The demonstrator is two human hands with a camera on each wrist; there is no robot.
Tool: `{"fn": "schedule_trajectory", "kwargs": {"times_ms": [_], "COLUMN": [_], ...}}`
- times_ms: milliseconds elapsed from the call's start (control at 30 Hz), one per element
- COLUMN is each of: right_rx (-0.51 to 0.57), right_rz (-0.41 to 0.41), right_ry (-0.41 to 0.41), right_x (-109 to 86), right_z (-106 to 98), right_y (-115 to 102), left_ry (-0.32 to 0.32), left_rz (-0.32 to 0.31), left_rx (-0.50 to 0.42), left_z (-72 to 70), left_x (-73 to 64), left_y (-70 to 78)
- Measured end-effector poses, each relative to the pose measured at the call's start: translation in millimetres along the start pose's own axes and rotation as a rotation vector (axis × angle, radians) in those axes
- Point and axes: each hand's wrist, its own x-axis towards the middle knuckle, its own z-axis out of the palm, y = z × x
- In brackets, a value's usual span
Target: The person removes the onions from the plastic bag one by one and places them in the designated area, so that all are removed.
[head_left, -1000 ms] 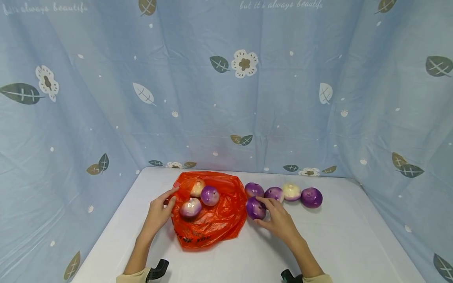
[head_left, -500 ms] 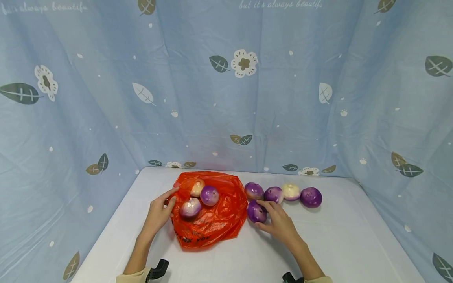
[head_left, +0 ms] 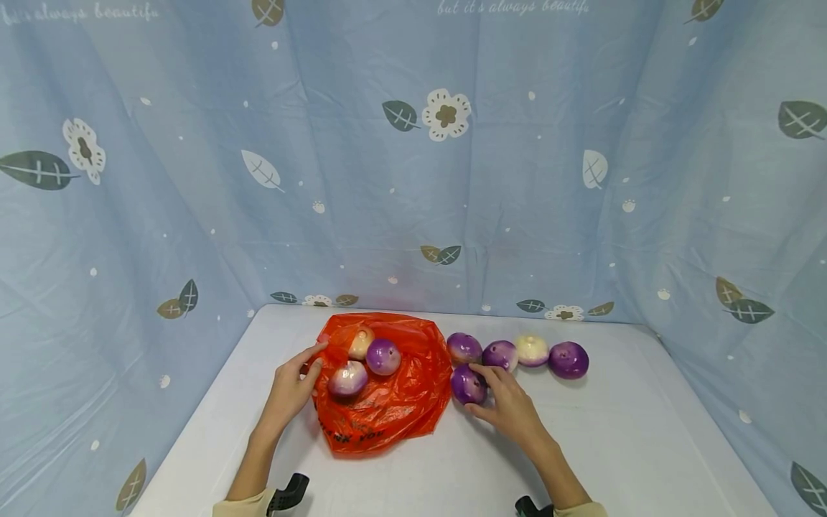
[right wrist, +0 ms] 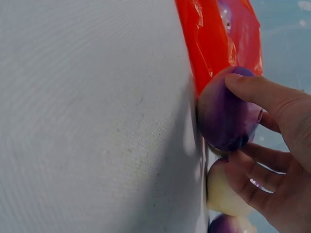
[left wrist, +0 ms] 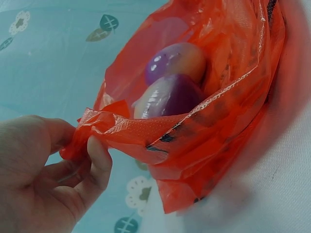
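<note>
In the head view a red plastic bag [head_left: 407, 402] lies spread on the table with its mouth open. Several onions are in it, among them a purple one [head_left: 383, 357] and a pale purple-and-white one [head_left: 347, 378]. My left hand [head_left: 291, 384] pinches the bag's left edge between thumb and fingers; the left wrist view shows the gathered red plastic [left wrist: 90, 128] there. At the bag's right edge, my right hand [head_left: 510, 406] holds a glossy dark purple onion [head_left: 468, 385], thumb on one side and fingers on the other. The right wrist view shows that onion [right wrist: 227, 110] low over the white surface.
Behind my right hand several more onions sit in a row: two purple ones, a pale yellow onion [head_left: 532, 350], and a dark purple onion [head_left: 568, 360] at the right end. A blue patterned curtain [head_left: 446, 187] surrounds the white table [head_left: 620, 445] at the back and sides.
The right hand and its purple onion have shifted very slightly toward me and to the right. The left hand keeps its grip on the bag's edge.
</note>
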Motion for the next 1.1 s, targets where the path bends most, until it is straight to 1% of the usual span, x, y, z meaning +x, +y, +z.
{"fn": "schedule_trajectory", "kwargs": {"times_ms": [333, 533, 867, 1100], "right_rx": [0.003, 0.005, -0.011, -0.007], "right_rz": [0.007, 0.021, 0.023, 0.045], "right_ry": [0.012, 0.003, -0.008, -0.025], "right_x": [-0.6, -1.9, -3.1, -3.8], "right_z": [0.6, -1.7, -2.1, -5.8], "right_y": [1.6, 0.5, 2.8, 0.6], "left_ry": [0.015, 0.018, 0.036, 0.029], "left_rz": [0.010, 0.014, 0.023, 0.015], "left_rx": [-0.001, -0.008, 0.016, 0.010], "left_z": [-0.2, -1.6, -3.1, -3.2], "left_x": [0.0, 0.1, 0.1, 0.8], "left_y": [-2.2, -1.7, -0.4, -0.6]}}
